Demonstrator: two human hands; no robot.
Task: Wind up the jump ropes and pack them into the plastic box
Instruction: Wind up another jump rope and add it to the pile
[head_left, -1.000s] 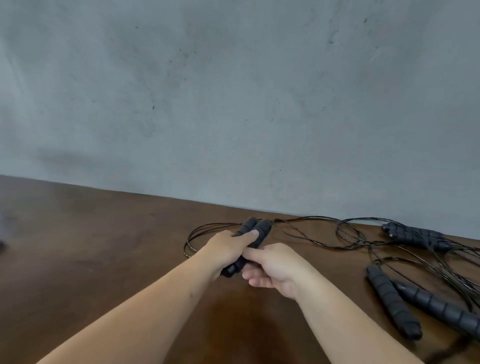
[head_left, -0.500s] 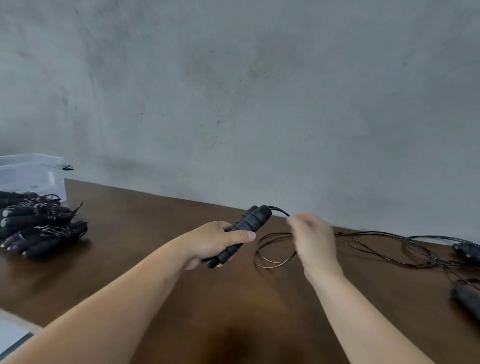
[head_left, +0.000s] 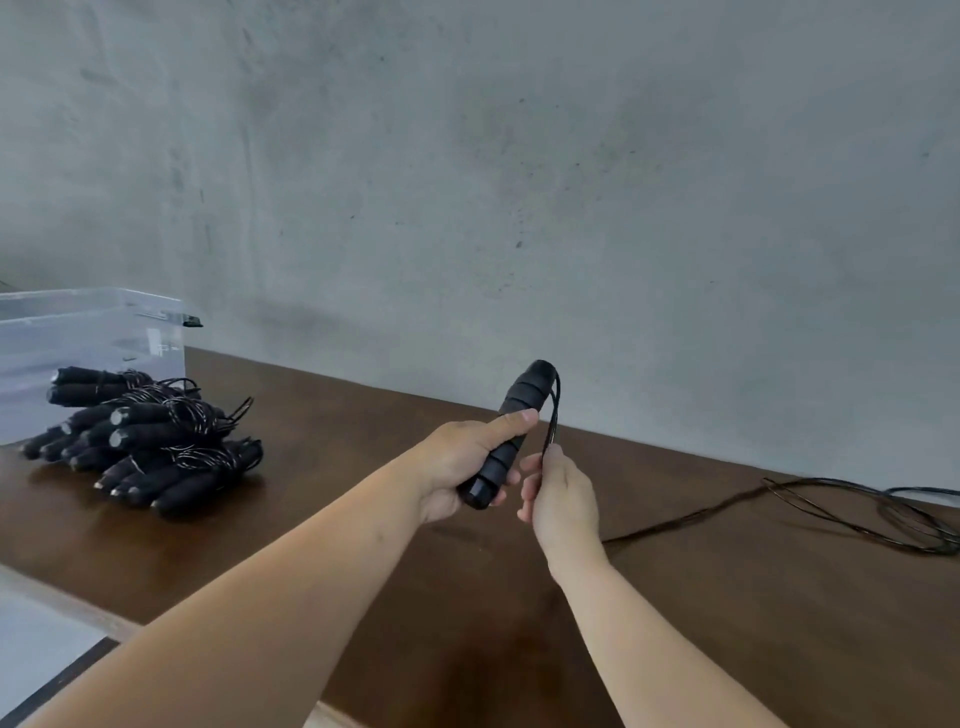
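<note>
Jump rope handles (head_left: 511, 434): black, ribbed | left hand (head_left: 457, 470) grips them | right hand (head_left: 563, 499) pinches thin cord (head_left: 553, 415)

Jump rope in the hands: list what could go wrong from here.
1. The cord trails loose across the table to a tangle of loops at the right edge; winding could drag in a knot.
2. The right hand only pinches the thin cord beside the handles; it may slip and the wraps go slack.
3. The wound ropes lie piled outside the plastic box; a swinging cord could snag them.
</note>
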